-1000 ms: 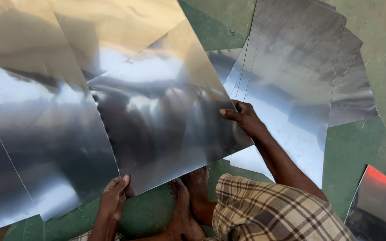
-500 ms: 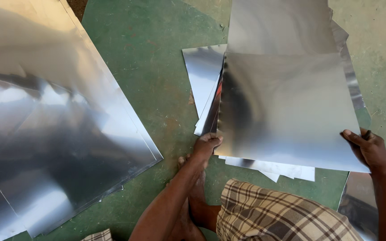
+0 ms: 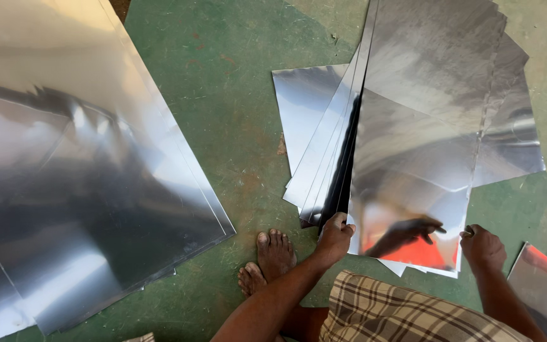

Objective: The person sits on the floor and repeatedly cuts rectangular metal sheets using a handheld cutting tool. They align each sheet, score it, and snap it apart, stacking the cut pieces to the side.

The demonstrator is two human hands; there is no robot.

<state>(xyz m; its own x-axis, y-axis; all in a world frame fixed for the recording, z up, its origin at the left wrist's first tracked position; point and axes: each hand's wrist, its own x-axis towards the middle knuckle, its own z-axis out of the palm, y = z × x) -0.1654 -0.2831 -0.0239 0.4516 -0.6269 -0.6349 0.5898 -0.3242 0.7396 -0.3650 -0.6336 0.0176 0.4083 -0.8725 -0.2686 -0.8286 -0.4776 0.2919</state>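
Green floor [image 3: 235, 120] fills my view; at lower right my left hand [image 3: 335, 237] and right hand [image 3: 482, 246] grip the top metal sheet's [image 3: 413, 183] near corners.

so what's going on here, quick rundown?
A person crouches barefoot on a green floor, handling shiny metal sheets. The left hand grips the near left corner of the top sheet on the right-hand stack, which is fanned out unevenly; the right hand is at its near right corner. A bigger pile of sheets lies to the left. Another sheet shows at the right edge.
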